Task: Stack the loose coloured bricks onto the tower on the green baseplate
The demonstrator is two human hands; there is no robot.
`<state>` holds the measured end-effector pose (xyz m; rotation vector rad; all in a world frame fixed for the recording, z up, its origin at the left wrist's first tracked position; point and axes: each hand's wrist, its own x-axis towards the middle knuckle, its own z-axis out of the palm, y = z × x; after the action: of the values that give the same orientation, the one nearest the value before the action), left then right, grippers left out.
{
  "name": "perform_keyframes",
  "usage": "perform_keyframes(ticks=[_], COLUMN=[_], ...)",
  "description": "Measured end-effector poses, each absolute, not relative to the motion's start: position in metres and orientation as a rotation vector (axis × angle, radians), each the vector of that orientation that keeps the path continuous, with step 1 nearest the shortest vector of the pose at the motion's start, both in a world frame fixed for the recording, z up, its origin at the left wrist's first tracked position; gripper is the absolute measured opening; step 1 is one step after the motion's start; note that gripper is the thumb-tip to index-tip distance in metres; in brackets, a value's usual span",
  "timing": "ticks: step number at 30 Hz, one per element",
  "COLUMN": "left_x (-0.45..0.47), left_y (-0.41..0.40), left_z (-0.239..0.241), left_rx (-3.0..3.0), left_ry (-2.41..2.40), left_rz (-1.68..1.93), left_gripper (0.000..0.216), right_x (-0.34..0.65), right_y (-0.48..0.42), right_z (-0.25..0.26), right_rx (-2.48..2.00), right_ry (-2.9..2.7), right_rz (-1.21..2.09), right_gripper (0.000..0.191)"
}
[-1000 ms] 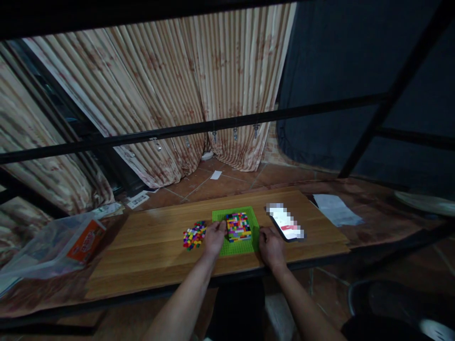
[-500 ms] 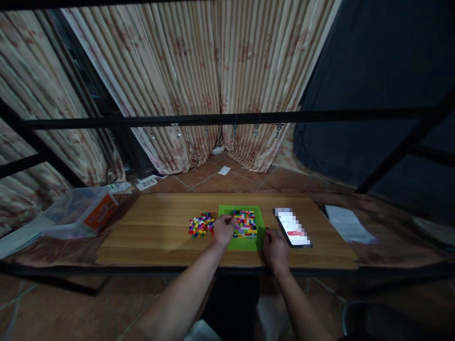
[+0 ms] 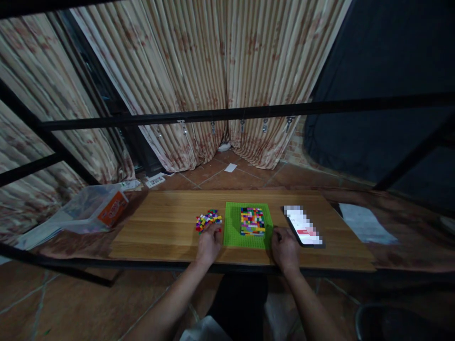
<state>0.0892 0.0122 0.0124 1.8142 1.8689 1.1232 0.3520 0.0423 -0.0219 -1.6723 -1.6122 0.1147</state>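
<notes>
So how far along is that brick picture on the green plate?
Done: a packed block of coloured bricks covers the far middle of the green baseplate. In hand: the left hand is at the near edge of the loose brick pile; the right hand rests by the plate's near right corner, beside the phone. Left: bare green plate surrounds the block, and loose bricks remain.

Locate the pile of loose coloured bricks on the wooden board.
In the head view, the pile of loose bricks lies on the wooden board just left of the green baseplate, directly beyond the left hand.
</notes>
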Motion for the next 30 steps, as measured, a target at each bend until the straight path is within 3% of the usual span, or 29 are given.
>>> perform_keyframes(ticks=[12, 30], left_x=[0.094, 0.084], left_y=[0.012, 0.014], left_z=[0.016, 0.003], left_rx=[2.007, 2.128], left_ry=[2.132, 1.946], left_rz=[0.796, 0.995], left_gripper=[0.027, 0.025], right_x=[0.350, 0.342], right_y=[0.042, 0.040], right_z=[-0.018, -0.009], right_rx=[-1.691, -1.686], right_ry=[-1.612, -1.564], right_rz=[0.122, 0.142], right_gripper=[0.026, 0.025])
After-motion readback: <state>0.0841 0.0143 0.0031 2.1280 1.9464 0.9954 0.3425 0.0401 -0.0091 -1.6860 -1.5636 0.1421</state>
